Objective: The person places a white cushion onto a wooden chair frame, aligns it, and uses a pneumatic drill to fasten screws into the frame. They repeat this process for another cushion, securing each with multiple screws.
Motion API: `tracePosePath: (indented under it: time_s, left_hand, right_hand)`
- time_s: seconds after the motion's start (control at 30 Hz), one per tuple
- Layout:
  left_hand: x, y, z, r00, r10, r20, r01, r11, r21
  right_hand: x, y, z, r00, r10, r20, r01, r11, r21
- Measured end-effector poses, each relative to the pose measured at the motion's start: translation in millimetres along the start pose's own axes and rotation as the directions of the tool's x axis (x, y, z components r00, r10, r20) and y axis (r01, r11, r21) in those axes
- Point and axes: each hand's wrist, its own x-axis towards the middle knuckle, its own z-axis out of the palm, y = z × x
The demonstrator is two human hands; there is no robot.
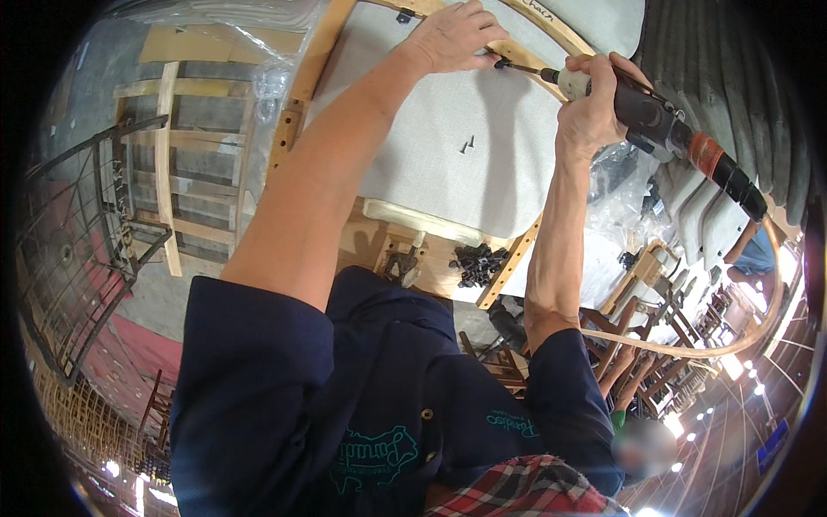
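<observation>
My right hand (594,103) is wrapped round a black power screwdriver (646,112), its thin bit pointing left. The tip of the bit meets a small black clip (501,63) at the edge of a wooden frame. Thumb and fingertips of my left hand (457,39) pinch at that clip, partly covering it. Under both hands lies a light grey fabric panel (413,172), set within the frame (297,103). Two loose screws (467,144) rest on the fabric. Another black clip (405,15) sits on the far frame edge, left of my hand.
Near me, a pile of black clips (479,265) lies on a wooden board beside a metal clamp (401,265). A wooden pallet (202,164) and a black metal rack (95,224) stand left. Stacked grey panels (724,103) rise at right. Another person (637,431) is at lower right.
</observation>
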Motion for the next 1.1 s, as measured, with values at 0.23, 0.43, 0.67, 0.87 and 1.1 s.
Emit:
tracePosePath:
  time_s: [0.23,0.43,0.67,0.87,1.1]
  left_hand:
    - [1,2,0,0.999,-0.014,0.031,0.013,0.999,0.034]
    - [1,1,1,1.000,-0.002,0.016,0.002,1.000,-0.001]
    - [2,4,-2,0.999,-0.029,0.033,0.030,0.999,-0.018]
    - [2,3,-1,0.998,-0.035,0.058,0.035,0.999,0.002]
    - [0,4,0,0.996,-0.054,0.065,0.056,0.998,-0.017]
  right_hand:
    - [-6,1,5,1.000,0.026,-0.008,-0.025,0.997,0.068]
    - [-7,8,6,1.000,-0.010,0.006,0.009,0.998,0.067]
    - [-8,4,12,0.996,-0.060,0.061,0.057,0.996,0.062]
    - [-15,-9,23,0.996,0.073,0.060,-0.077,0.994,0.073]
    - [-11,-4,20,0.996,0.016,0.089,-0.015,1.000,-0.010]
